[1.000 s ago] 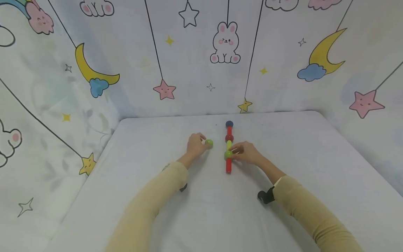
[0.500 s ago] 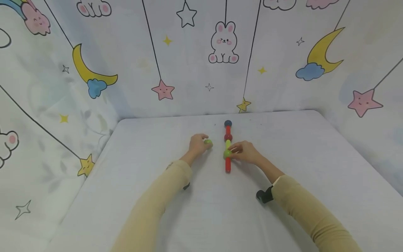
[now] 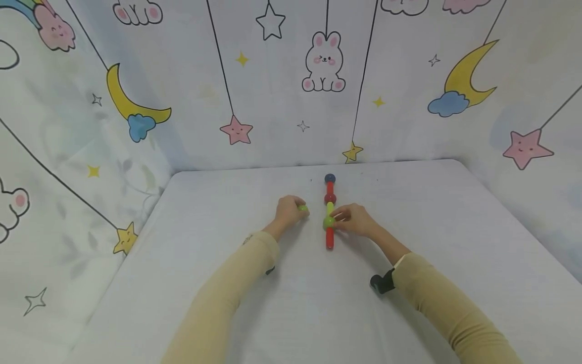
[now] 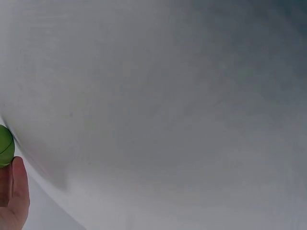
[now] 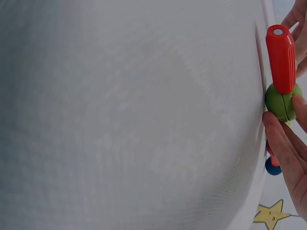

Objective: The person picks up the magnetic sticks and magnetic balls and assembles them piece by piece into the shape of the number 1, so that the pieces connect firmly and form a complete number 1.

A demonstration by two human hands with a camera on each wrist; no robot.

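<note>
A straight chain of rods and balls lies on the table, running away from me. Its near end is a red rod (image 3: 329, 238), joined to a green ball (image 3: 329, 223); beyond come a yellow-green rod (image 3: 330, 208), a red ball (image 3: 330, 199), another red rod (image 3: 329, 187) and a dark blue ball (image 3: 330, 178). My right hand (image 3: 356, 221) pinches the chain's green ball from the right. Left of the chain and apart from it, my left hand (image 3: 289, 210) holds a second green ball (image 3: 303, 208), mostly covered by its fingers. The left wrist view catches only an edge of that ball (image 4: 5, 147).
White cloth covers the table (image 3: 291, 313), and a patterned cloth wall (image 3: 191, 136) rises behind and beside it. A dark wrist device (image 3: 383, 283) sits below my right sleeve.
My left hand has shifted slightly right, and its fingers now cover more of the loose green ball. The right hand and the chain have stayed in place.
</note>
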